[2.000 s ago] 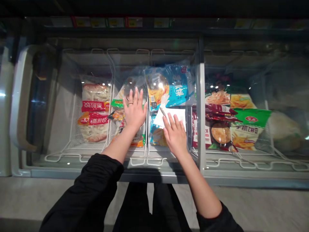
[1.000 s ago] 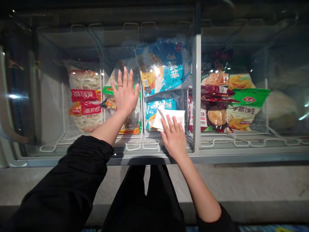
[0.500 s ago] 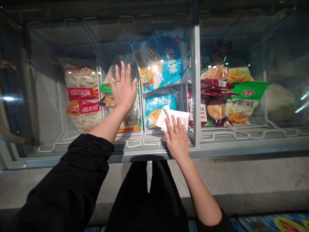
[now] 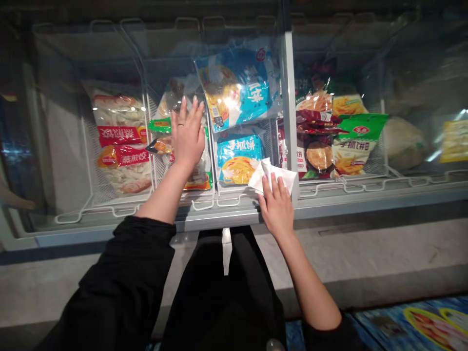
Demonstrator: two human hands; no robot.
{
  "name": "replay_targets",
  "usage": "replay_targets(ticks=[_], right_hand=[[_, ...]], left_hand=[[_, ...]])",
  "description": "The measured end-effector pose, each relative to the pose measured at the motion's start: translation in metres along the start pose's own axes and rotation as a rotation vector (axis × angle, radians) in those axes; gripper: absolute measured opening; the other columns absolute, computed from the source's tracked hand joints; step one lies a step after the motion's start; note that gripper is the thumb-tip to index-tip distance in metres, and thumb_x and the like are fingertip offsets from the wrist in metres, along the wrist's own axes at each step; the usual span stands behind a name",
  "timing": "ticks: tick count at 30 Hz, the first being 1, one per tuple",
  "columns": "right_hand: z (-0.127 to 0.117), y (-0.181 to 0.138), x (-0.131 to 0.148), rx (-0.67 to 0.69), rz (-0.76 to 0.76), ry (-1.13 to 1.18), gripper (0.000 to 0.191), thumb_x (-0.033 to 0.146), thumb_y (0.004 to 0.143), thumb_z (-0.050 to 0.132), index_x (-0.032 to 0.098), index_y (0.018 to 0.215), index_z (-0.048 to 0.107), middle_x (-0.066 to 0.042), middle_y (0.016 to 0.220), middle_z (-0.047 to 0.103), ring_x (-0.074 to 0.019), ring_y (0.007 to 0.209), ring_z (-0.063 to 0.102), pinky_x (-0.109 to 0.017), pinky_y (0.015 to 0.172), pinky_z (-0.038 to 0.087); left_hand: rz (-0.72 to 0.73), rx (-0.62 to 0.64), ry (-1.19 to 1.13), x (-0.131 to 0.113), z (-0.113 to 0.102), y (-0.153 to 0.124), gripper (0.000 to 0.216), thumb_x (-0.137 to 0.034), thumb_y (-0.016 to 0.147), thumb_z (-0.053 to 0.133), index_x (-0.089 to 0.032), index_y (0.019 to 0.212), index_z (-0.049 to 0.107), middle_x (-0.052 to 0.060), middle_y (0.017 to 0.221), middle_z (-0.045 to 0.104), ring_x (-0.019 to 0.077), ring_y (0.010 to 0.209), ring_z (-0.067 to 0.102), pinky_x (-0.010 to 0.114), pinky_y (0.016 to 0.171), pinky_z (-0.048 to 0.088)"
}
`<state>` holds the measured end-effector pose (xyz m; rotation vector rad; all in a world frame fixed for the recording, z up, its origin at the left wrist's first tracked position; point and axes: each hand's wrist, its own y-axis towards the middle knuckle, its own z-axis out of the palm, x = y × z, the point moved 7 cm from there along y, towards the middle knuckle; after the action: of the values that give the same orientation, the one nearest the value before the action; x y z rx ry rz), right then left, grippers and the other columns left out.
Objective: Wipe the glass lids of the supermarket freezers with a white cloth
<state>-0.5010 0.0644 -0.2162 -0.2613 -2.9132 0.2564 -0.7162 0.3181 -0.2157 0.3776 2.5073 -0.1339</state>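
Note:
My left hand (image 4: pixel 188 134) lies flat with fingers stretched out on the glass lid (image 4: pixel 171 207) of a chest freezer, above green-edged food packs. A thin ring is on one of its fingers. Lower right, my right hand (image 4: pixel 277 204) holds a folded white tissue (image 4: pixel 276 176) pressed under its fingers against the glass. The tissue reaches the grey frame bar (image 4: pixel 289 117) between two glass panels. Under the glass by this hand is a blue flatbread pack (image 4: pixel 239 158), with a larger blue pack (image 4: pixel 237 90) behind it.
Wire baskets hold red-and-white dumpling packs (image 4: pixel 122 158) at left. To the right, beyond the bar, are a green-topped pack (image 4: pixel 360 134) and dark red packs (image 4: pixel 318 156). The freezer's front edge (image 4: pixel 215 220) runs before my legs. A printed blue panel (image 4: pixel 398 321) shows at lower right.
My right hand has slid right with the tissue, which now overlaps the frame bar. The left hand has shifted slightly right over the glass. The camera view has moved a little.

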Motion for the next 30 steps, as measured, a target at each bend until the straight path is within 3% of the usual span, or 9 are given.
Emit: replay_targets(ticks=[3,6,9,14,18,22,26,30], right_hand=[[0.011,-0.030,0.024,0.046,0.007,0.025,0.067,0.039,0.114,0.037,0.027,0.176,0.018,-0.010,0.180,0.030,-0.0336,0.167,0.025,-0.061,0.129,0.037],[0.018,-0.028,0.052,0.085,-0.066,0.034,0.065,0.038,0.113,0.040,0.028,0.175,0.025,-0.008,0.179,0.031,-0.0317,0.167,0.027,-0.058,0.130,0.035],[0.016,-0.016,0.043,0.050,-0.101,0.017,0.062,0.036,0.113,0.038,0.031,0.174,0.028,-0.005,0.178,0.034,-0.0296,0.166,0.029,-0.057,0.131,0.034],[0.013,-0.040,-0.007,-0.059,0.108,-0.037,0.066,0.040,0.114,0.036,0.024,0.176,0.020,-0.013,0.179,0.032,-0.0356,0.166,0.029,-0.063,0.127,0.038],[0.025,-0.062,0.028,0.013,0.025,-0.014,0.065,0.042,0.114,0.037,0.025,0.176,0.023,-0.011,0.179,0.031,-0.0334,0.167,0.026,-0.061,0.129,0.036],[0.029,-0.037,0.068,0.072,-0.130,0.002,0.060,0.041,0.114,0.039,0.026,0.171,0.037,-0.008,0.178,0.033,-0.0303,0.167,0.027,-0.055,0.132,0.034],[0.018,-0.010,0.052,0.020,-0.102,-0.004,0.060,0.041,0.114,0.037,0.026,0.172,0.035,-0.008,0.178,0.033,-0.0306,0.167,0.027,-0.057,0.131,0.035],[0.016,-0.032,0.041,0.009,-0.040,-0.018,0.063,0.041,0.114,0.038,0.023,0.174,0.030,-0.011,0.178,0.033,-0.0342,0.167,0.026,-0.060,0.128,0.038]], left_hand=[[-0.005,-0.009,0.025,-0.017,0.002,-0.054,0.069,-0.037,0.104,0.048,-0.035,0.171,0.033,-0.005,0.178,0.030,0.0262,0.170,0.010,0.061,0.140,0.004],[-0.023,0.061,0.049,-0.025,0.018,-0.102,0.063,-0.029,0.108,0.036,-0.025,0.170,0.035,-0.003,0.179,0.028,0.0245,0.170,0.013,0.053,0.140,0.003],[-0.041,0.121,0.034,-0.024,0.035,-0.126,0.062,-0.037,0.110,0.031,-0.025,0.170,0.037,-0.006,0.179,0.028,0.0253,0.169,0.015,0.047,0.142,0.002],[-0.015,0.106,0.039,-0.024,0.040,-0.130,0.062,-0.032,0.109,0.034,-0.023,0.170,0.037,-0.003,0.178,0.028,0.0244,0.170,0.014,0.053,0.141,0.006],[0.016,0.074,0.073,-0.029,0.036,-0.130,0.061,-0.029,0.110,0.034,-0.018,0.169,0.038,0.000,0.177,0.029,0.0251,0.169,0.014,0.052,0.140,0.012],[0.032,0.078,0.089,-0.031,0.035,-0.131,0.061,-0.025,0.108,0.036,-0.019,0.169,0.038,0.003,0.176,0.031,0.0259,0.168,0.016,0.055,0.139,0.016],[0.052,0.075,0.087,-0.028,0.033,-0.129,0.062,-0.022,0.108,0.037,-0.024,0.169,0.039,0.002,0.176,0.034,0.0270,0.167,0.021,0.059,0.138,0.020],[0.100,0.108,0.033,-0.021,0.029,-0.132,0.069,-0.014,0.104,0.039,-0.026,0.172,0.033,0.004,0.176,0.035,0.0259,0.166,0.026,0.059,0.137,0.024]])
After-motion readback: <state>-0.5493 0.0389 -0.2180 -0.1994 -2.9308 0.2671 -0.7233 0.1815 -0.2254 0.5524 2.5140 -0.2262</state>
